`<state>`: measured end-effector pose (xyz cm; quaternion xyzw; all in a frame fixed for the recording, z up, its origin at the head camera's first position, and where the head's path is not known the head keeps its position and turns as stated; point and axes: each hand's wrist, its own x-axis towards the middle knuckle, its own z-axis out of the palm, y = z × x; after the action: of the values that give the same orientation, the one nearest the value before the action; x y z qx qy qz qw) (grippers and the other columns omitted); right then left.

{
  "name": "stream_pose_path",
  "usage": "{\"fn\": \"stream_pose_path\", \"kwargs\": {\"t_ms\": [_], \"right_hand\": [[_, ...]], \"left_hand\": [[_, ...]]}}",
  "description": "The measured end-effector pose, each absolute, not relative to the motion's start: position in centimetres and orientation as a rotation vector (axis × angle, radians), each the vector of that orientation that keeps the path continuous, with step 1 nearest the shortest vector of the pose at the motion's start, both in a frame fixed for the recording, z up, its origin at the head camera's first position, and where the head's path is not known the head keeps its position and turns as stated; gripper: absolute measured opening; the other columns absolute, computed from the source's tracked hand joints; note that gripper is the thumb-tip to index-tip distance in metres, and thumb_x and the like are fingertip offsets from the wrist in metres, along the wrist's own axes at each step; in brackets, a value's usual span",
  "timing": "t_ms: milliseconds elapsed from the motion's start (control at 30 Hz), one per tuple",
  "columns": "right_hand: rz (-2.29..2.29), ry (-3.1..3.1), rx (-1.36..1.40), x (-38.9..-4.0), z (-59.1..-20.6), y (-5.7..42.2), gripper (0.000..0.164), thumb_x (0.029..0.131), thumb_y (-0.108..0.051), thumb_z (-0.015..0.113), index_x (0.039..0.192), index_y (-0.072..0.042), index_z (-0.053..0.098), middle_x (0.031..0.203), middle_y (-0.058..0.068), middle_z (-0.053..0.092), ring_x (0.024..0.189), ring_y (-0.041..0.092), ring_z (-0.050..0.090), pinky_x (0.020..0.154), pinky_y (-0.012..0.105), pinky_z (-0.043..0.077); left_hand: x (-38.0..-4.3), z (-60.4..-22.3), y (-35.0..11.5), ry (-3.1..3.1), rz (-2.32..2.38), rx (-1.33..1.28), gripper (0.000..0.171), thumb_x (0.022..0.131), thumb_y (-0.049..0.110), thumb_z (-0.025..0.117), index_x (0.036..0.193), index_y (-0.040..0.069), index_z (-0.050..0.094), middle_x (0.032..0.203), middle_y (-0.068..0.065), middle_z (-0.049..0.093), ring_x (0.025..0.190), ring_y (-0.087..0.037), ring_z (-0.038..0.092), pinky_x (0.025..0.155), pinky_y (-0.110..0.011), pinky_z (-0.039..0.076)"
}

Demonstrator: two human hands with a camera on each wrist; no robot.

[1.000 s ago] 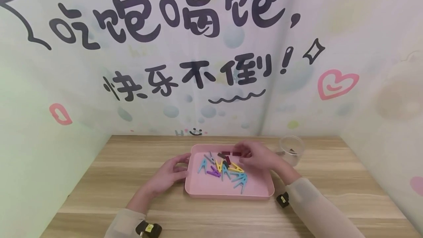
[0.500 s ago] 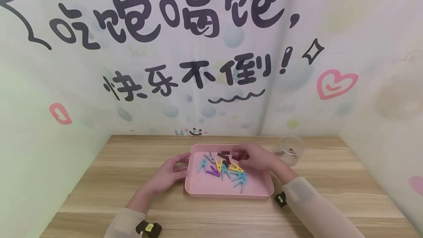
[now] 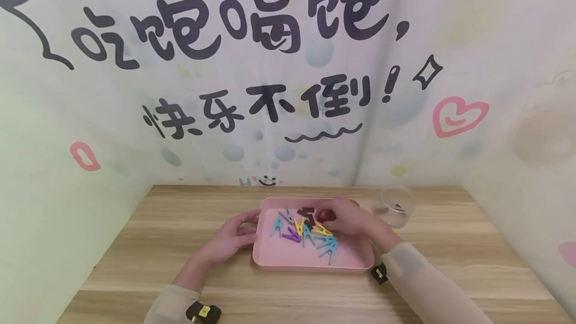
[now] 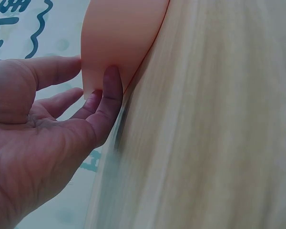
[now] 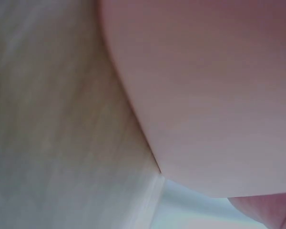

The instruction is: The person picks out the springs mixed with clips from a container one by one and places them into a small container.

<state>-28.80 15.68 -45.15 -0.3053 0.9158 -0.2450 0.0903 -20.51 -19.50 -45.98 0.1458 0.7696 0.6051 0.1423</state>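
Note:
A pink tray point(image 3: 310, 267) holds several clothespins, among them a purple clothespin point(image 3: 291, 234) and a blue clothespin point(image 3: 276, 227), and small dark red and dark grey blocks. My right hand point(image 3: 344, 216) reaches over the tray's right part, thumb and fingers curled round a dark red block that they mostly cover. Left of those fingertips lie another dark red block point(image 3: 311, 220) and a grey block point(image 3: 302, 212). My left hand point(image 3: 231, 238) rests its fingers, loosely bent, against the tray's left wall point(image 4: 119, 33). The right wrist view has mostly the tray's outer wall point(image 5: 205, 105).
Behind my right forearm stands a clear round cup point(image 3: 398, 206) with a dark piece inside. The wooden table point(image 3: 180, 224) meets a printed wall point(image 3: 202, 164) at the back. Black wrist cameras hang under both sleeves.
My right hand has shifted slightly left inside the tray, and the dark red block by its fingertips is now mostly covered. The left hand stays at the tray's side.

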Motion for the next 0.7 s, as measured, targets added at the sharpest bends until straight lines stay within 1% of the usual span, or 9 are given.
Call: {"fn": "stream_pose_path", "kwargs": {"t_ms": [200,400,567,700], "right_hand": [[-0.764,2.71,-0.905,-28.9,-45.5,16.0,0.019,0.097,-0.015,0.08,0.109,-0.028,0.075,0.094,-0.013,0.067,0.088,0.012,0.062,0.08,0.03,0.056],[-0.888,2.687,-0.901,-28.4,-45.1,16.5,0.014,0.097,-0.014,0.079,0.108,-0.023,0.075,0.095,-0.01,0.067,0.087,0.014,0.062,0.076,0.031,0.058],[-0.923,2.711,-0.868,-28.0,-44.4,16.9,0.018,0.096,-0.015,0.08,0.112,-0.02,0.076,0.094,-0.009,0.067,0.086,0.015,0.062,0.075,0.031,0.058],[-0.936,2.737,-0.845,-27.9,-43.8,17.2,0.02,0.095,-0.012,0.079,0.113,-0.019,0.076,0.094,-0.008,0.067,0.084,0.016,0.062,0.075,0.031,0.058]], "left_hand": [[-20.5,-45.9,-19.4,2.228,1.737,0.417,0.065,0.106,0.002,0.06,0.163,-0.005,0.031,0.155,-0.029,0.043,0.131,-0.044,0.059,0.103,-0.043,0.058],[-20.6,-46.1,-19.3,2.211,1.752,0.421,0.065,0.105,0.001,0.06,0.163,-0.006,0.031,0.155,-0.03,0.043,0.131,-0.045,0.058,0.102,-0.043,0.059],[-20.5,-46.1,-19.4,2.213,1.758,0.416,0.065,0.105,0.001,0.061,0.163,-0.006,0.031,0.156,-0.03,0.042,0.131,-0.045,0.059,0.102,-0.043,0.059],[-20.5,-46.1,-19.4,2.235,1.747,0.416,0.065,0.105,0.003,0.062,0.162,-0.005,0.032,0.156,-0.03,0.042,0.13,-0.044,0.06,0.102,-0.042,0.059]]}}
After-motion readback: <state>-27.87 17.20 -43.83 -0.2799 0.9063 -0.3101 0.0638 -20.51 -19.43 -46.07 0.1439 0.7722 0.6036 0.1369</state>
